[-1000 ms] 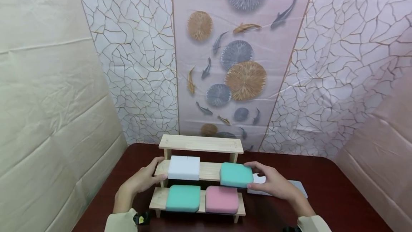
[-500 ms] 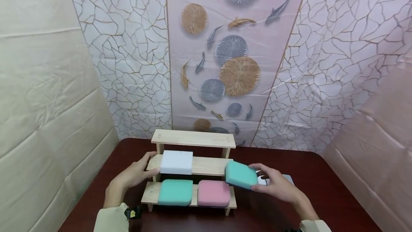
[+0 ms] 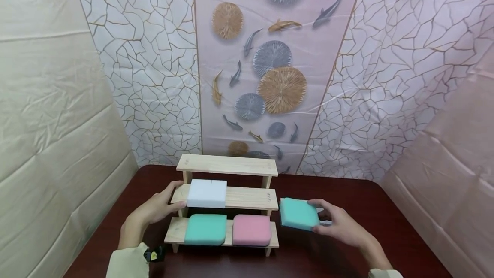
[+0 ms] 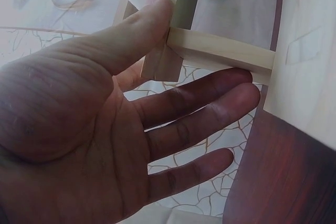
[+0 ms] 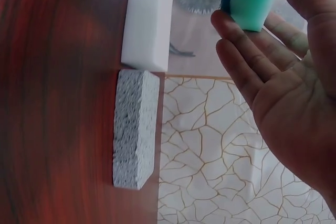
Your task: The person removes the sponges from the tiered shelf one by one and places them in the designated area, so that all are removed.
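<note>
A three-tier wooden shelf rack stands on the table. My left hand grips the left end of its middle tier between thumb and index finger; in the left wrist view the other fingers extend loosely. A white sponge block sits on that tier near the thumb. On the bottom tier lie a green sponge and a pink sponge. My right hand pinches another green sponge by its right side, just right of the rack. Its dark blue scouring layer shows in the right wrist view.
A white block and a grey porous block stand end to end on the dark red table, largely hidden behind my right hand in the head view. Patterned cloth hangs behind the table.
My right hand has taken the green sponge off the right end of the middle tier and moved it rightward, clear of the rack. My left hand keeps its place at the rack.
</note>
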Demonstrator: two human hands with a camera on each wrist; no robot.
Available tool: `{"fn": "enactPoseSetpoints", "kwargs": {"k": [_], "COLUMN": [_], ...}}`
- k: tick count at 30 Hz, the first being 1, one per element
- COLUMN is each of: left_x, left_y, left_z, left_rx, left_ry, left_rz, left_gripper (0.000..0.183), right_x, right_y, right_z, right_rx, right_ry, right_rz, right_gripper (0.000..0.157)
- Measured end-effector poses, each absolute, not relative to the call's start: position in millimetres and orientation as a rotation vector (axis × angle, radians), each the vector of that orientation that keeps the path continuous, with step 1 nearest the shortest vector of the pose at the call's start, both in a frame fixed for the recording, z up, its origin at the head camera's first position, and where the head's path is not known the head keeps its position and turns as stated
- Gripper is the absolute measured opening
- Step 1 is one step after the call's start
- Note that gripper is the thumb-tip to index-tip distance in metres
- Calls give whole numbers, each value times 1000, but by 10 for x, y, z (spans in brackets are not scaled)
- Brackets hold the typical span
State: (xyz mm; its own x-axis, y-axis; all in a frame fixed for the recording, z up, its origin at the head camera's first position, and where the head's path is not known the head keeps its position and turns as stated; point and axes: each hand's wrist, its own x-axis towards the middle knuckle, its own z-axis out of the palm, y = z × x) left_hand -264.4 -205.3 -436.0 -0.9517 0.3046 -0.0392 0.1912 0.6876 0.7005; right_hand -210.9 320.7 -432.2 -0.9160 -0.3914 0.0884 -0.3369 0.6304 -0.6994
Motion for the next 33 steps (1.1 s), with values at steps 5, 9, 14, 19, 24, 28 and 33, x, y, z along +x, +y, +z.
{"fn": "enactPoseSetpoints", "kwargs": {"k": [5, 9, 14, 19, 24, 28, 33], "left_x": [-2644, -2641, -2641, -2648, -2647, -2641, -2642], "left_y": [-2071, -2088, -2082, -2064, -2057, -2057, -2056], "left_z": [-4374, -4367, -4349, -4357, -4378, -4388, -4365], "left_rx": [403, 406, 419, 430, 397, 389, 405], "left_ry": [2754, 2761, 2756, 2759, 2745, 2751, 2747], "left_rz": [1106, 1096, 1096, 1084, 1108, 1119, 1130], "left_gripper": [79, 80, 81, 81, 81, 80, 80], "right_x": [-2091, -2074, -2067, -2060, -2054, -2060, -2056], "right_y": [3265, 3319, 3374, 3404, 3414, 3416, 3387], "right_z": [-4388, -4472, -4598, -4702, -4753, -4786, -4808], "right_rx": [-635, -602, -556, -496, -480, -472, -493], "right_ry": [2721, 2701, 2645, 2606, 2558, 2528, 2543], "right_rz": [-1173, -1167, -1160, -1112, -1134, -1171, -1158], "right_gripper": [66, 70, 69, 67, 67, 68, 69]}}
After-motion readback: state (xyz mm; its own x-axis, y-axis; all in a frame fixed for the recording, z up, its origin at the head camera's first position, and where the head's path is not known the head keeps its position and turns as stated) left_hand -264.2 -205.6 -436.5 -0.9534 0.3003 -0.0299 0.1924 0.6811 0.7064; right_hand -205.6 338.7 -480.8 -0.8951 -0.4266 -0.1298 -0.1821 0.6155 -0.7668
